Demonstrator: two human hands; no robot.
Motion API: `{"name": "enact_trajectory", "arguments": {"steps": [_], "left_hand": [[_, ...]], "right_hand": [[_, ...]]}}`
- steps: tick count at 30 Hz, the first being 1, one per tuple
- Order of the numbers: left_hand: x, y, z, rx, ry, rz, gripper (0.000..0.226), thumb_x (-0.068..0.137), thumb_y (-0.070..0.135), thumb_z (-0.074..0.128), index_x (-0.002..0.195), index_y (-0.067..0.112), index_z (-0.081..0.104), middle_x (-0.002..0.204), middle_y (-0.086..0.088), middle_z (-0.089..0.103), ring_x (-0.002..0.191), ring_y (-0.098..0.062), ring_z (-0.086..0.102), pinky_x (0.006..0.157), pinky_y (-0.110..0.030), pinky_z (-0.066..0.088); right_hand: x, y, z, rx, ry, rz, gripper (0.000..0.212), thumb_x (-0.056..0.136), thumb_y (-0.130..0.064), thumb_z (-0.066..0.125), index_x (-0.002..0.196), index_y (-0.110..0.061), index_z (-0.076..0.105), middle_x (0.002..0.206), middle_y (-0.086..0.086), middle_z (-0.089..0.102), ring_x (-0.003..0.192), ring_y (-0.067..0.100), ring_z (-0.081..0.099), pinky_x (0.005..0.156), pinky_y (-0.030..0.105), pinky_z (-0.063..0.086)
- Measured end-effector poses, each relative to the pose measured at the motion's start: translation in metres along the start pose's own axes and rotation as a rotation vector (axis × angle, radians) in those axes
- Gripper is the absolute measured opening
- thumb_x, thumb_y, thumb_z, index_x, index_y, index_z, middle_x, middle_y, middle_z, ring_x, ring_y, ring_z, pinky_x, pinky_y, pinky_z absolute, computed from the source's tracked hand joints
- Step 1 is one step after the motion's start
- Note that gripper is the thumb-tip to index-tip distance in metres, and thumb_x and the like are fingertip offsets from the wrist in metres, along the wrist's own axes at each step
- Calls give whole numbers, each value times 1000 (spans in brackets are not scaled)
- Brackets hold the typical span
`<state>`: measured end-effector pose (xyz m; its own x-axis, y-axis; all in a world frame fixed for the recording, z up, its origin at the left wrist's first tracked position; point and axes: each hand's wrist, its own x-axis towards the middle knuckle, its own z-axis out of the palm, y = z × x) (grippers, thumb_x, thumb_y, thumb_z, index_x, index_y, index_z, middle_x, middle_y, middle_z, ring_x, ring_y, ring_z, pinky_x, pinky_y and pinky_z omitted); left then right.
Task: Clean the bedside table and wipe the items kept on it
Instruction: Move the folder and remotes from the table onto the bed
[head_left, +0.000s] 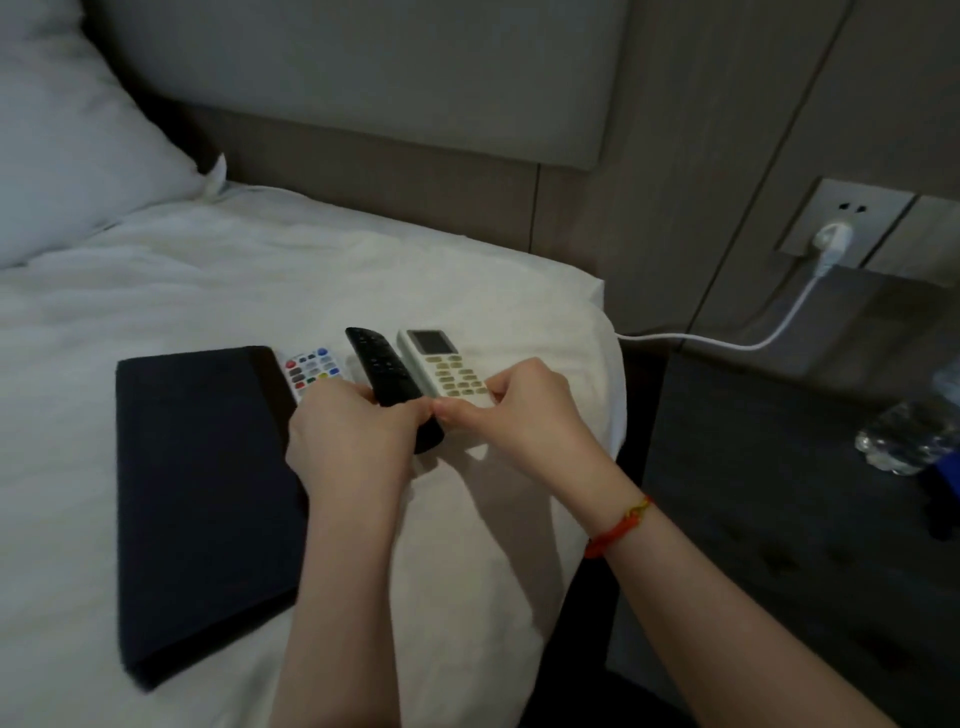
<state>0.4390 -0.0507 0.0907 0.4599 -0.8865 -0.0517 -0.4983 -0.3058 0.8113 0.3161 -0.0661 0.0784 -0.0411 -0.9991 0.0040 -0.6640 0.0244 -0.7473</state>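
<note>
Head view: hands (434, 415) on remotes (384, 374).

Left hand (348, 441) and right hand (530, 410) side by side, fingers curled, fingertips meeting, forearms extended

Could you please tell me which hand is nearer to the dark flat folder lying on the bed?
Left. The left hand overlaps the dark flat folder's right edge; the right hand sits farther right, over the white remote.

We are in a hotel-style bedroom: beyond our fingers (415, 410) white bed linen (260, 291), a pillow (67, 130) and padded headboard (363, 78); to their right, a dark bedside table (769, 493) below a wall socket panel (852, 223).
</note>
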Motion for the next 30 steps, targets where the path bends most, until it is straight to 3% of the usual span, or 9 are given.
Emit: {"name": "enact_trajectory", "arguments": {"steps": [6, 9, 11, 15, 18, 21, 25, 30], "left_hand": [[5, -8, 10, 148, -24, -28, 30, 80, 30, 69, 98, 6, 67, 94, -14, 69, 87, -29, 65, 65, -32, 48], [5, -7, 16, 230, -31, -1, 34, 86, 30, 61, 106, 3, 65, 108, -18, 63, 96, -31, 60, 68, -31, 41], [5, -6, 19, 245, -60, -1, 36, 90, 30, 55, 110, 0, 63, 116, -22, 59, 104, -34, 57, 79, -35, 44], [4, -2, 21, 215, -45, 5, 28, 93, 18, 50, 108, -1, 62, 117, -24, 58, 103, -35, 56, 80, -35, 43], [3, 4, 23, 208, -13, 26, 28, 92, 18, 50, 106, -2, 62, 116, -26, 58, 104, -38, 56, 83, -38, 44], [0, 22, 34, 151, 35, 134, 27, 91, 14, 48, 105, -6, 61, 112, -28, 59, 101, -40, 56, 81, -39, 42], [-13, 60, 67, 2, -37, 211, 37, 92, 16, 48, 126, 5, 55, 126, -19, 55, 115, -33, 52, 95, -32, 38], [-36, 111, 138, -133, -301, 283, 36, 89, 15, 51, 123, 6, 59, 123, -16, 61, 113, -32, 57, 97, -31, 45]], "right_hand": [[6, 0, 19, -212, 17, -41, 53, 72, -59, 65, 62, -12, 41, 74, 9, 52, 77, 25, 53, 43, 25, 22], [8, 1, 22, -274, 16, -71, 49, 75, -57, 61, 75, -9, 51, 89, 14, 55, 85, 28, 53, 48, 27, 27], [9, 3, 24, -293, 2, -82, 50, 78, -52, 62, 91, -4, 58, 102, 16, 53, 98, 32, 51, 60, 28, 33], [5, 8, 25, -278, -24, -98, 48, 80, -50, 59, 90, -3, 55, 105, 17, 49, 105, 32, 46, 65, 28, 28], [4, 11, 15, -230, 71, -105, 44, 84, -47, 56, 93, -4, 56, 108, 17, 50, 106, 32, 46, 71, 31, 31], [5, 21, -2, -111, 186, -84, 43, 89, -38, 53, 114, -4, 58, 115, 17, 53, 108, 30, 50, 85, 30, 37], [8, 57, -40, -76, 271, 50, 44, 91, -35, 49, 122, -5, 55, 119, 17, 56, 110, 29, 52, 90, 31, 39], [7, 137, -106, -274, 243, 402, 47, 89, -42, 50, 107, 0, 58, 113, 20, 61, 108, 36, 55, 82, 34, 45]]}}
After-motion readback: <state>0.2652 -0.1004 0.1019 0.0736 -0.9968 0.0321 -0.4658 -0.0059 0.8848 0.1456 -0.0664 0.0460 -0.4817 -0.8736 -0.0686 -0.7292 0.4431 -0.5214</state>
